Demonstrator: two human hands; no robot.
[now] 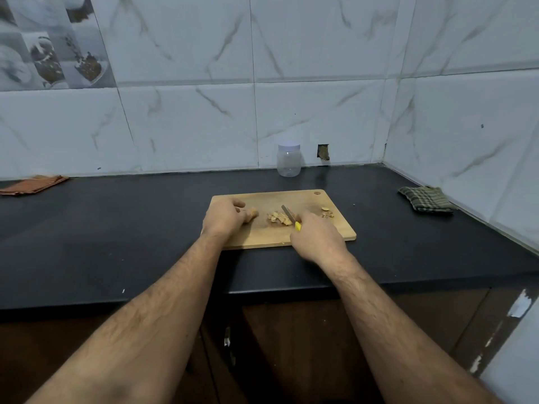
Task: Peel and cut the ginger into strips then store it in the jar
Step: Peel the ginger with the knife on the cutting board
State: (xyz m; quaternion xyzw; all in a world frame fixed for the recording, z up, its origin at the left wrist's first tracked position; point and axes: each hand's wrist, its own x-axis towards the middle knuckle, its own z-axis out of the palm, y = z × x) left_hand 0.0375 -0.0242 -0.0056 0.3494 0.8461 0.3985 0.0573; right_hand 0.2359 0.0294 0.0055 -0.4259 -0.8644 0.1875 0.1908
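A wooden cutting board [335, 228] lies on the black counter. My left hand [224, 218] grips a piece of ginger [253, 213] at the board's left part. My right hand [318, 239] holds a yellow-handled knife [290, 215], its blade pointing away over a small pile of cut ginger [277, 217] in the board's middle. A few ginger scraps [327, 212] lie near the board's right edge. A clear plastic jar [288, 160] with its lid on stands by the wall behind the board.
A dark checked cloth [425, 199] lies at the counter's right, near the corner of the tiled walls. An orange cloth [35, 184] lies at the far left. The counter's front edge [262, 290] runs below my forearms, with brown cabinet doors beneath.
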